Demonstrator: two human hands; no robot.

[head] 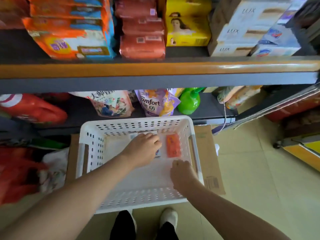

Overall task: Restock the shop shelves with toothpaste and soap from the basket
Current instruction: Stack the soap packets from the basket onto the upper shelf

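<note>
Basket (90, 149), white and perforated, sits on flattened cardboard (210, 161) below the shelves, within reach. Left hand (143, 149) covers a pale soap box (158, 152), grip unclear. Right hand (182, 173) hangs loosely curled, empty, near the orange soap pack (173, 146).

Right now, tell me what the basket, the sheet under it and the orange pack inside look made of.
Basket: white moulded plastic, probably; rows of punched holes in smooth matt walls.
Sheet: brown cardboard, a flattened box by its print and barcode.
Orange pack: glossy wrapper, film or coated paper; too blurred to say which.
</note>
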